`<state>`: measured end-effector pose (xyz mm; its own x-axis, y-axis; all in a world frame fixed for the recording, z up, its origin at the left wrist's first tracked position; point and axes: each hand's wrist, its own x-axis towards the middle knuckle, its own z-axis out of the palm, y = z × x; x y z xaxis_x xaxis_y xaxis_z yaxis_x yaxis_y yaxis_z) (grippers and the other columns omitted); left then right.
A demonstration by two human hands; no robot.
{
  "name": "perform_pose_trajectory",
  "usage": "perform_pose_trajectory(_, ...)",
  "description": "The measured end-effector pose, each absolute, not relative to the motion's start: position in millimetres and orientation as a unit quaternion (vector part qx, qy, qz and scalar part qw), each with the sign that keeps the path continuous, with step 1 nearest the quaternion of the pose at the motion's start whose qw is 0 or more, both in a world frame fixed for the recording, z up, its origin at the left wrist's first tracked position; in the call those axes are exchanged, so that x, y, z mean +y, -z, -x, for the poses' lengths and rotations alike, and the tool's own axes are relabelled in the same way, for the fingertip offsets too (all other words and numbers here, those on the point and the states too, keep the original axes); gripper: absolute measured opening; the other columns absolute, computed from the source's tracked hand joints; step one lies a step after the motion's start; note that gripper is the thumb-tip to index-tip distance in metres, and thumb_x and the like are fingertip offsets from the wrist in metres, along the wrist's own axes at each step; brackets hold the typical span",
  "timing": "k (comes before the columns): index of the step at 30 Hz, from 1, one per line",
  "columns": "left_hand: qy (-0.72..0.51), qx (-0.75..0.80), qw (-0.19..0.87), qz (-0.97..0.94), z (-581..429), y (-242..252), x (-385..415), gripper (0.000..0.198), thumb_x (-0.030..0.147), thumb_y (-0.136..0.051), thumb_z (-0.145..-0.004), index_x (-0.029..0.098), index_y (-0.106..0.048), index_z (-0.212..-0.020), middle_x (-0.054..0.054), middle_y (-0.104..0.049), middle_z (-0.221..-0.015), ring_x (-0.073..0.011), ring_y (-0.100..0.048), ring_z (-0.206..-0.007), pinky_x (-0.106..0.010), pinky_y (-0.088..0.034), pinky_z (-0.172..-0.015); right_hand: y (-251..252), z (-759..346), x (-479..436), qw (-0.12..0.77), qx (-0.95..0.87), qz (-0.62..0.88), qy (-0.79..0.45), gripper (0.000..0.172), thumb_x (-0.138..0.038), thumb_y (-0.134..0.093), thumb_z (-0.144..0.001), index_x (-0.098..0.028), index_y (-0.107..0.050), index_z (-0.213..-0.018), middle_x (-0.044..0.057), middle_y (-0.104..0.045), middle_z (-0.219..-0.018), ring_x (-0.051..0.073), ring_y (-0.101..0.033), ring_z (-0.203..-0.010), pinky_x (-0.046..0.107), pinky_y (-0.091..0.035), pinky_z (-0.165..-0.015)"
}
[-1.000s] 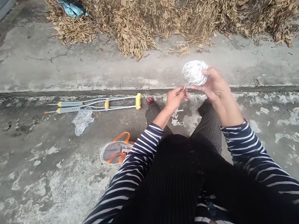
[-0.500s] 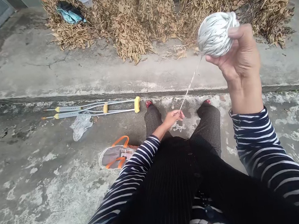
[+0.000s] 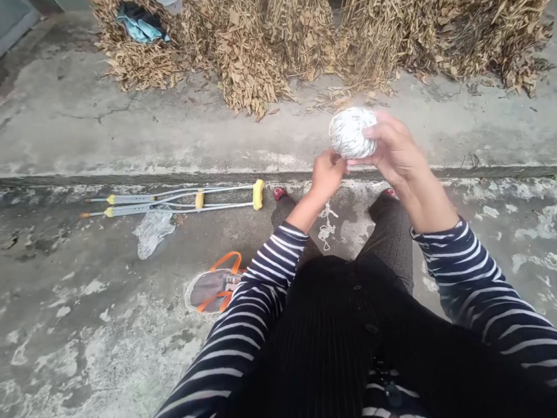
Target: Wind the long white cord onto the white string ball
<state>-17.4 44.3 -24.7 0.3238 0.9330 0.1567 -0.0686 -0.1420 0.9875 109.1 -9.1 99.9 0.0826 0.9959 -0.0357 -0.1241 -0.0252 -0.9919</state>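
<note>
A white ball of yarn is gripped in my right hand, thumb on its near side and fingers behind it. Close by its lower left edge, my left hand is closed in a pinch. In the earlier frame that hand held the yarn's strand; now the strand between the hands is hidden or too short to make out. Below my left hand, a loose white strand of yarn shows in front of the ground between my legs.
Two crutches lie left of my feet, beside a crumpled clear plastic bag. A bag with orange handles sits near my left leg. Ahead, dried plants are heaped on a concrete ledge.
My right hand has brought the yarn ball down and left, toward my left hand. My left hand has risen slightly to meet it. The stretched strand between them no longer shows.
</note>
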Motion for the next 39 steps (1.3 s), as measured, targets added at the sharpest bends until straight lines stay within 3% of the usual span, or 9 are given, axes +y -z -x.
perform_pose_trajectory(2, -0.45, 0.334, 0.576, -0.595, 13.3, 19.6, 35.5, 0.025, 0.037, -0.06, -0.099, 0.014, -0.07, -0.093, -0.006, -0.076, -0.085, -0.0153, -0.071, -0.068, -0.025, -0.056, -0.061, -97.5, -116.0, -5.9, 0.558, -0.439, 0.493, -0.504, 0.059, -0.054, -0.085, -0.06, -0.03, -0.064, -0.11, 0.007, -0.071, -0.111, 0.036, -0.068, -0.112, 0.058, -0.065, -0.078)
perform_pose_trajectory(9, -0.336, 0.346, 0.683, -0.549, 32.4, 75.2, -27.7, 0.02, 0.031, -0.058, -0.098, 0.014, -0.063, -0.089, -0.004, -0.071, -0.078, -0.0128, -0.07, -0.069, -0.02, -0.055, -0.054, -104.3, -141.1, 5.9, 0.634, -0.425, 0.464, -0.45, 0.054, -0.049, -0.082, -0.063, -0.027, -0.058, -0.107, 0.006, -0.065, -0.107, 0.029, -0.064, -0.103, 0.047, -0.063, -0.074)
perform_pose_trajectory(17, -0.108, 0.477, 0.609, -0.624, 77.0, 137.2, -47.2, 0.013, 0.017, -0.057, -0.09, 0.013, -0.067, -0.082, -0.003, -0.072, -0.075, -0.0156, -0.068, -0.072, -0.029, -0.059, -0.073, -156.5, -129.6, -4.4, 0.699, -0.394, 0.437, -0.407, 0.045, -0.033, -0.073, -0.058, -0.025, -0.056, -0.098, 0.005, -0.064, -0.097, 0.02, -0.059, -0.085, 0.033, -0.057, -0.06)
perform_pose_trajectory(19, -0.122, 0.502, 0.577, -0.633, 82.0, 132.8, -34.3, 0.011, 0.015, -0.064, -0.085, 0.014, -0.072, -0.092, -0.005, -0.075, -0.085, -0.0191, -0.07, -0.083, -0.034, -0.058, -0.086, -159.0, -126.1, -5.8, 0.694, -0.407, 0.427, -0.414, 0.046, -0.031, -0.073, -0.058, -0.024, -0.059, -0.101, 0.005, -0.066, -0.1, 0.02, -0.06, -0.082, 0.033, -0.058, -0.057)
perform_pose_trajectory(21, -0.182, 0.51, 0.539, -0.645, 79.6, 115.3, -14.8, 0.03, 0.018, -0.067, -0.086, 0.015, -0.072, -0.115, -0.009, -0.077, -0.111, -0.0226, -0.071, -0.101, -0.037, -0.055, -0.098, -152.1, -122.2, -6.0, 0.672, -0.422, 0.426, -0.434, 0.05, -0.031, -0.076, -0.058, -0.022, -0.06, -0.105, 0.006, -0.067, -0.104, 0.02, -0.062, -0.082, 0.034, -0.058, -0.056)
perform_pose_trajectory(25, -0.395, 0.397, 0.491, -0.667, 54.1, 57.7, 28.2, 0.051, 0.034, -0.07, -0.092, 0.021, -0.062, -0.14, -0.012, -0.067, -0.142, -0.0258, -0.063, -0.129, -0.041, -0.046, -0.112, -119.2, -112.8, -4.4, 0.584, -0.437, 0.45, -0.515, 0.056, -0.036, -0.083, -0.06, -0.024, -0.059, -0.109, 0.006, -0.068, -0.108, 0.026, -0.067, -0.098, 0.042, -0.064, -0.069)
perform_pose_trajectory(30, -0.489, 0.377, 0.495, -0.612, 22.8, 20.1, 43.5, 0.021, 0.034, -0.071, -0.091, 0.014, -0.075, -0.096, -0.008, -0.078, -0.097, -0.0241, -0.071, -0.101, -0.035, -0.052, -0.094, -93.0, -111.7, -5.1, 0.545, -0.435, 0.466, -0.545, 0.053, -0.042, -0.085, -0.063, -0.024, -0.062, -0.107, 0.007, -0.068, -0.109, 0.031, -0.067, -0.111, 0.052, -0.066, -0.081)
perform_pose_trajectory(32, -0.476, 0.364, 0.522, -0.607, 21.3, 24.0, 32.9, 0.025, 0.034, -0.064, -0.095, 0.014, -0.074, -0.084, -0.006, -0.077, -0.086, -0.0199, -0.07, -0.088, -0.031, -0.052, -0.088, -90.3, -118.1, -5.0, 0.553, -0.431, 0.471, -0.536, 0.053, -0.044, -0.084, -0.064, -0.024, -0.061, -0.107, 0.007, -0.068, -0.11, 0.031, -0.068, -0.11, 0.055, -0.067, -0.081)
perform_pose_trajectory(39, -0.36, 0.357, 0.606, -0.613, 38.3, 66.9, -13.8, 0.023, 0.031, -0.056, -0.096, 0.016, -0.073, -0.09, -0.004, -0.078, -0.088, -0.0136, -0.067, -0.078, -0.024, -0.051, -0.077, -89.6, -140.2, -2.0, 0.616, -0.376, 0.477, -0.502, 0.047, -0.049, -0.083, -0.066, -0.024, -0.06, -0.099, 0.007, -0.068, -0.113, 0.029, -0.068, -0.11, 0.05, -0.069, -0.08)
